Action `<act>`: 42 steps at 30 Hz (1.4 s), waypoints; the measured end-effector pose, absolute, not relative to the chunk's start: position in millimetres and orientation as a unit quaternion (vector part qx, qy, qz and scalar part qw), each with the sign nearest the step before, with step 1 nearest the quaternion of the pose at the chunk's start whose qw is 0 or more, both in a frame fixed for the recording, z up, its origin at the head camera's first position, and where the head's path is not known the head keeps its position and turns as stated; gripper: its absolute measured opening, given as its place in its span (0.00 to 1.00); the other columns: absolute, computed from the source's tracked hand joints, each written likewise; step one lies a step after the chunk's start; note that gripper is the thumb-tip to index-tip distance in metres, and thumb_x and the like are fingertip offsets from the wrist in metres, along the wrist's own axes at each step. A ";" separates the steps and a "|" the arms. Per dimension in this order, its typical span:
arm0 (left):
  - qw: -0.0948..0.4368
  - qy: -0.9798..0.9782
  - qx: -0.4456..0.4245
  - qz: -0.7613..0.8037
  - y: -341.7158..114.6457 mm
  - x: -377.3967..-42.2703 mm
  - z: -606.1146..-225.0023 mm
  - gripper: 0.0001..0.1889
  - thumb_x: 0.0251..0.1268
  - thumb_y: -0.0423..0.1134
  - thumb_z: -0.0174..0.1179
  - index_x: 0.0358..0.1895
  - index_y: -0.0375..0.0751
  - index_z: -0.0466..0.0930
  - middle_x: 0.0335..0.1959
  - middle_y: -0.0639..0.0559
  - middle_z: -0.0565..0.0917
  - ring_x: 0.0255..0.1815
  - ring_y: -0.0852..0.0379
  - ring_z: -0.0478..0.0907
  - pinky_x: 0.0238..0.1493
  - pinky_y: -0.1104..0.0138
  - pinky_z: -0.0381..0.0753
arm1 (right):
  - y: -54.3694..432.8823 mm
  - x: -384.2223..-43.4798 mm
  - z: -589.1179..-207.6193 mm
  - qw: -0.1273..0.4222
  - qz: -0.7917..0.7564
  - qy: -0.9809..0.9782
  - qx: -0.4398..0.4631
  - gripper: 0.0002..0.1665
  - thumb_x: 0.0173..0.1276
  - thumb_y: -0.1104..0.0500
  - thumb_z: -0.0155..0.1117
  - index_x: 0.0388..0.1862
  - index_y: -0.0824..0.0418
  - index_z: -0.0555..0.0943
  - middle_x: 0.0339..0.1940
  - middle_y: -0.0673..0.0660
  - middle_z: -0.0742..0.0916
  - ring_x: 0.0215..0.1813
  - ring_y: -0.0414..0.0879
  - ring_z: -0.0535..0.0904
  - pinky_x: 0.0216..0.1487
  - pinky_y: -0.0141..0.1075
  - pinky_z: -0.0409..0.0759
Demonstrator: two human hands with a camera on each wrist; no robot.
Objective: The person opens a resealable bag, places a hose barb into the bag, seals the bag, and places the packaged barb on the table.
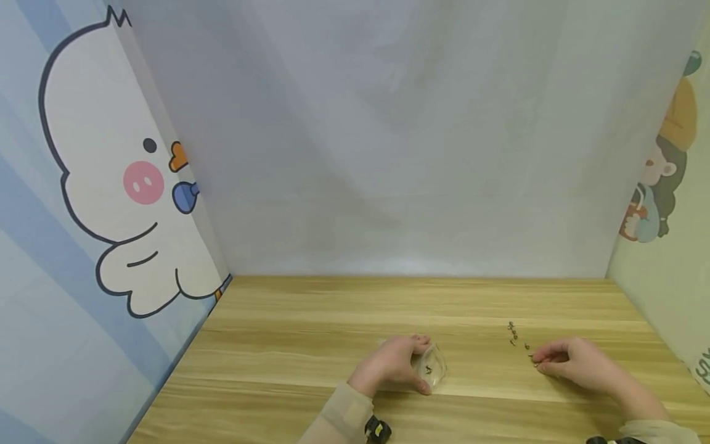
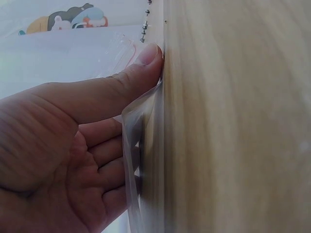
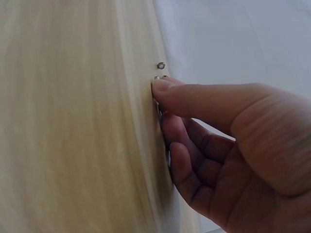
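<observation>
My left hand point(image 1: 392, 364) holds a clear plastic bag point(image 1: 436, 368) by its mouth, thumb on the near side and fingers on the far side. The bag's mouth gapes to the right, and a few small metal pieces point(image 1: 428, 370) show inside. In the left wrist view the thumb presses the film point(image 2: 141, 109) against the tabletop. Low over the table, my right hand point(image 1: 579, 364) pinches a tiny screw-like metal piece point(image 3: 156, 78) between thumb and index finger; the fingertips partly hide it. Just beyond them lies another small screw point(image 3: 161, 65).
Several more small screws point(image 1: 513, 334) lie in a loose line on the wooden table point(image 1: 310, 308), beyond and left of the right hand. A grey-white sheet point(image 1: 416, 154) closes off the back. Printed cartoon panels stand at the left point(image 1: 94, 135) and right point(image 1: 671, 271).
</observation>
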State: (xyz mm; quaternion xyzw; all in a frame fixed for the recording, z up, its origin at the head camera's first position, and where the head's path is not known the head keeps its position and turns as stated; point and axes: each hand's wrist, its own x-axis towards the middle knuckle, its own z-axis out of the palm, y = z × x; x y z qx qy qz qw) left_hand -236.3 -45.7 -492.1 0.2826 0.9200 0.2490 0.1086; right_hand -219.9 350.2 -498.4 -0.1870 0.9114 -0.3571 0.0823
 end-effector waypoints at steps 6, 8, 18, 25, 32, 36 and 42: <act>0.109 0.921 0.283 0.245 -45.5 -236.8 -491.2 0.48 0.42 0.43 0.88 0.73 0.41 0.79 0.77 0.52 0.76 0.80 0.53 0.68 0.81 0.63 0.63 | 350.1 -221.0 -497.9 0.081 -0.347 0.916 -0.185 0.09 0.73 0.57 0.74 0.46 0.61 0.91 0.40 0.48 0.91 0.39 0.31 0.83 0.41 0.32 0.84; 0.109 0.920 0.286 0.244 -45.5 -237.0 -490.8 0.48 0.43 0.43 0.88 0.73 0.41 0.78 0.77 0.51 0.76 0.80 0.52 0.68 0.81 0.63 0.63 | 350.1 -221.4 -497.7 0.080 -0.344 0.917 -0.186 0.09 0.73 0.56 0.74 0.46 0.60 0.91 0.40 0.48 0.91 0.39 0.31 0.83 0.41 0.32 0.84; 0.109 0.920 0.285 0.245 -46.0 -237.6 -491.9 0.48 0.43 0.43 0.88 0.74 0.41 0.78 0.77 0.52 0.76 0.80 0.52 0.69 0.81 0.62 0.63 | 351.2 -222.4 -500.3 0.068 -0.323 0.923 -0.200 0.07 0.73 0.56 0.74 0.44 0.58 0.91 0.39 0.44 0.91 0.40 0.29 0.82 0.41 0.32 0.84; 0.107 0.919 0.291 0.242 -46.0 -238.2 -493.9 0.47 0.43 0.43 0.88 0.72 0.40 0.80 0.76 0.52 0.76 0.80 0.53 0.68 0.81 0.64 0.63 | 351.7 -221.1 -499.8 0.081 -0.335 0.916 -0.206 0.08 0.75 0.56 0.72 0.46 0.58 0.90 0.41 0.45 0.91 0.40 0.30 0.82 0.41 0.32 0.84; 0.104 0.921 0.292 0.236 -46.1 -239.1 -495.5 0.46 0.42 0.44 0.89 0.71 0.41 0.81 0.76 0.52 0.76 0.80 0.53 0.69 0.81 0.63 0.64 | 351.3 -220.6 -498.8 0.088 -0.336 0.915 -0.207 0.08 0.75 0.55 0.72 0.45 0.59 0.90 0.40 0.44 0.90 0.40 0.30 0.82 0.42 0.32 0.84; 0.104 0.921 0.290 0.238 -46.2 -239.3 -494.9 0.45 0.42 0.44 0.89 0.71 0.42 0.82 0.76 0.53 0.76 0.80 0.53 0.69 0.81 0.63 0.64 | 351.8 -221.1 -498.6 0.088 -0.335 0.914 -0.212 0.07 0.76 0.55 0.71 0.45 0.58 0.90 0.40 0.44 0.90 0.40 0.30 0.82 0.41 0.32 0.83; 0.109 0.920 0.287 0.244 -46.7 -239.2 -494.1 0.45 0.43 0.44 0.88 0.71 0.41 0.81 0.77 0.53 0.76 0.80 0.53 0.68 0.81 0.62 0.64 | 349.9 -221.4 -497.9 0.084 -0.329 0.916 -0.214 0.07 0.77 0.55 0.71 0.45 0.57 0.90 0.41 0.44 0.90 0.41 0.30 0.82 0.41 0.32 0.84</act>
